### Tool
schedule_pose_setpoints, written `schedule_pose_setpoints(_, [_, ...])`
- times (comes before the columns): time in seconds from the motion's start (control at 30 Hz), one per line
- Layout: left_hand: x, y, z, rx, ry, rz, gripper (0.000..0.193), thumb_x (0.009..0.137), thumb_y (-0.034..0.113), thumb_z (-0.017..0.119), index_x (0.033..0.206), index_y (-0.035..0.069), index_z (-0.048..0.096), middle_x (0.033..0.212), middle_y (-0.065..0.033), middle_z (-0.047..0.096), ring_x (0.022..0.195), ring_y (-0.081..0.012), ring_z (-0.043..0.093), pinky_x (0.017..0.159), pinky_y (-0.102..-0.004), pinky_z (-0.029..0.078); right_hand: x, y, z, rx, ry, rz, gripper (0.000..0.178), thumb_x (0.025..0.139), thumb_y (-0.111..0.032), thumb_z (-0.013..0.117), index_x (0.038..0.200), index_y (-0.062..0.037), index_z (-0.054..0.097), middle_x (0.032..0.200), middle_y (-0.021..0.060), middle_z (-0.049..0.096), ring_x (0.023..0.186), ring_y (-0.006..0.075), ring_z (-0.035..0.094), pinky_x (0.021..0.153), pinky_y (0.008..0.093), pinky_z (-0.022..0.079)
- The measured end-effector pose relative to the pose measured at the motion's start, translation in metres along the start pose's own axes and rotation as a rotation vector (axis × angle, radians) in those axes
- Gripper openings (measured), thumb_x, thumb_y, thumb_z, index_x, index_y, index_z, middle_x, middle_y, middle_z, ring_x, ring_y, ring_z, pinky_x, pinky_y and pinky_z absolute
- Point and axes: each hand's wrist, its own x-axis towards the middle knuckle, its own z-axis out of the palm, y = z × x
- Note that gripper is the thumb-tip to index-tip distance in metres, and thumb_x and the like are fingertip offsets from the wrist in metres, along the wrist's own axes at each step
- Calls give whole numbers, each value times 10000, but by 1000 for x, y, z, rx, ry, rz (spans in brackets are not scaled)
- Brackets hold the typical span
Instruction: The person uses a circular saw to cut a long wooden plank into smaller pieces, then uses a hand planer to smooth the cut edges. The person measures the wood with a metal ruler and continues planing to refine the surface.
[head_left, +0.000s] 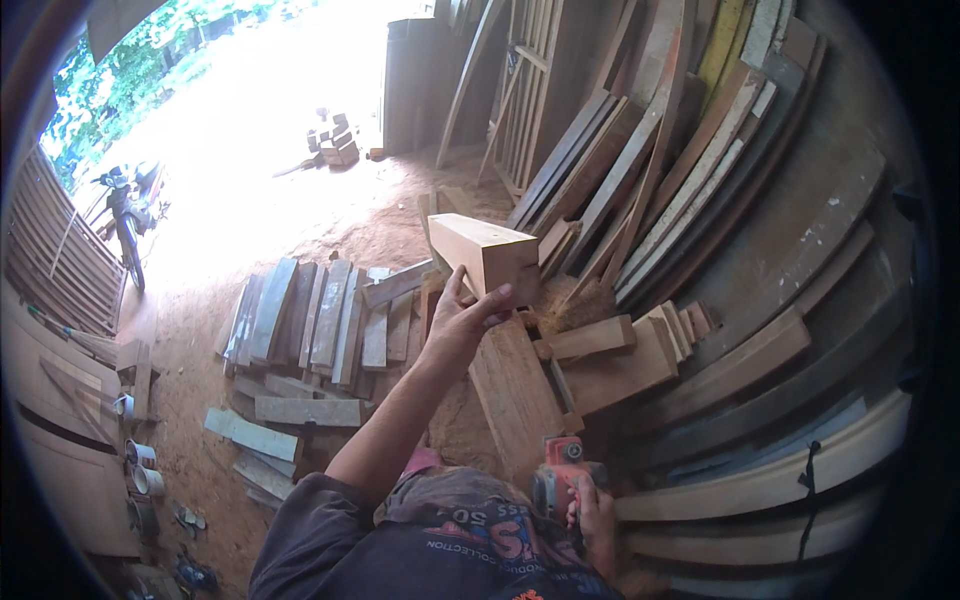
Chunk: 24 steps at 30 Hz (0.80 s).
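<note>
My left hand [468,312], its arm stretched forward, grips the near end of a thick pale wooden block [478,243]. The block is raised above a long wooden beam [513,390] and slants away from me. Close to my body, my right hand [592,508] is wrapped round the handle of a red and grey electric hand planer [562,470]. The planer is at the near end of the beam; its underside is hidden, so I cannot tell whether it touches the wood.
Short boards [310,320] lie in piles on the dirt floor to the left. Long planks [650,150] lean against the right wall, with curved pieces [770,470] nearer me. White tubs [147,481] stand at left; a motorbike [128,220] is by the bright opening.
</note>
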Motion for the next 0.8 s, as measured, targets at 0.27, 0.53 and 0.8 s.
schedule_pose_setpoints(0.27, [-4,5,-3,10,-1,-9,1218,934,184,891,1711,-60,-14,1372,-264,640,1166,-277,711,996,-394,591,-3,-2,2,-26,-5,-26,493,1110,-490,591,1002,-15,668,646,19,574,510,114,547,471,308,460])
schedule_pose_setpoints(0.53, [-6,6,-7,15,-7,-21,1193,943,169,881,1714,-53,-1,1410,-283,610,1200,-291,703,983,-402,599,4,9,1,12,7,-38,509,1100,-512,615,973,-23,676,638,16,587,496,110,548,444,310,462])
schedule_pose_setpoints(0.8, [-8,8,-5,23,-2,-14,1155,956,168,866,1715,-54,24,1409,-272,615,1200,-280,706,965,-398,604,10,17,-1,21,6,-44,500,1100,-507,623,966,-29,682,636,13,588,497,109,550,445,306,465])
